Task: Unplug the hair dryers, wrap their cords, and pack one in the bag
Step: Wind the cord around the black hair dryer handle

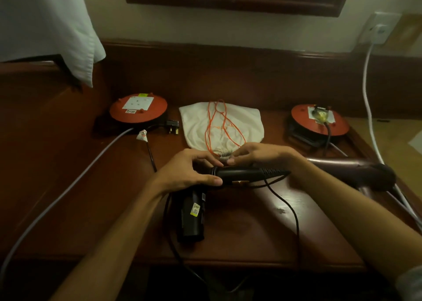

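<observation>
Dark wooden worktop (251,227). Left hand (191,175) grips black dryer (205,195), unplugged, cord (287,209) loose; right hand (258,154) pinches bag (221,127) mouth. Second dryer (356,172) plugged in.

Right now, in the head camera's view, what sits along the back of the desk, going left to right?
Left orange cable reel → black plug → white drawstring bag → right orange cable reel → white wall cable.

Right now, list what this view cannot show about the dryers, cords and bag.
- Bag mouth: covered by both hands, head view.
- Right hand fingertips: hidden behind the black dryer.
- Black dryer's cord: drops off the desk edge.
- Purple dryer: partly behind the right forearm, blurred.
- Sticker: too small to read.
</observation>
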The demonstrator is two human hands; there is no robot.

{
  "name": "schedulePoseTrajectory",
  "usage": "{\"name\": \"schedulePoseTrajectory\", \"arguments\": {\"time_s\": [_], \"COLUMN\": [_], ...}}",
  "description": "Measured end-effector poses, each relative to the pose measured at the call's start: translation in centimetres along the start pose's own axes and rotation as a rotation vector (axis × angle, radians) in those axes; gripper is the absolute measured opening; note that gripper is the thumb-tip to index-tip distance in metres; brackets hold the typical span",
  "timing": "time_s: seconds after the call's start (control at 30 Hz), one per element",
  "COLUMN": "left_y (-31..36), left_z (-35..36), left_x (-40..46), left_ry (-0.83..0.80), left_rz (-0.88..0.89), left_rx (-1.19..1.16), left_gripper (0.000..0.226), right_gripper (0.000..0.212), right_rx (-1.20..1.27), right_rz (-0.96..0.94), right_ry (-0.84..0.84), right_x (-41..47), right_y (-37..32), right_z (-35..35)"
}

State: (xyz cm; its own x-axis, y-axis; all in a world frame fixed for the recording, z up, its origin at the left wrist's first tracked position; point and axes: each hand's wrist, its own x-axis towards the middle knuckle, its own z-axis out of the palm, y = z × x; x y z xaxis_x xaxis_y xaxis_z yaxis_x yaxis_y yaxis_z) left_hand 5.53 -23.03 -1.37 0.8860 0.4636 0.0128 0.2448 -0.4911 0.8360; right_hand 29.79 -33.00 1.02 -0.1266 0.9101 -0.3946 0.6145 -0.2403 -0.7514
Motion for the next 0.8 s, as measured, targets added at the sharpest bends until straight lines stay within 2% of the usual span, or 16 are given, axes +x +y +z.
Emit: {"name": "schedulePoseTrajectory", "arguments": {"time_s": [0.13, 0.27, 0.37, 0.5, 0.67, 0.8], "left_y": [-0.2, 0.5, 1.0, 2.0, 2.5, 2.8], "left_z": [0.0, 0.5, 0.4, 0.4, 0.8, 1.2], "left_x": [-0.2, 1.1, 1.7, 2.1, 2.6, 2.8], "left_ry": [0.000, -0.049, -0.087, -0.234, -0.243, -0.222], "left_rz": [-0.013, -0.021, -0.061, -0.051, -0.074, -0.087], "left_rx": [0.042, 0.268, 0.333, 0.402, 0.461, 0.498], "left_gripper": [0.043, 0.073, 0.083, 0.065, 0.057, 0.052], "right_gripper": [0.021, 0.023, 0.020, 0.017, 0.018, 0.013], "right_rx": [0.160, 0.041, -0.022, -0.199, -0.328, -0.364], "right_rz": [-0.023, -0.014, -0.041, -0.093, -0.022, -0.088], "right_ry": [-0.096, -0.078, -0.025, -0.033, -0.134, -0.012], "right_x": [-0.5, -0.3, -0.7, -0.8, -1.4, -1.6], "right_y": [-1.1, -1.9, -2.5, -3.2, -3.9, -4.1], "right_z": [-0.8, -0.5, -0.3, -0.2, -0.8, -1.6]}}
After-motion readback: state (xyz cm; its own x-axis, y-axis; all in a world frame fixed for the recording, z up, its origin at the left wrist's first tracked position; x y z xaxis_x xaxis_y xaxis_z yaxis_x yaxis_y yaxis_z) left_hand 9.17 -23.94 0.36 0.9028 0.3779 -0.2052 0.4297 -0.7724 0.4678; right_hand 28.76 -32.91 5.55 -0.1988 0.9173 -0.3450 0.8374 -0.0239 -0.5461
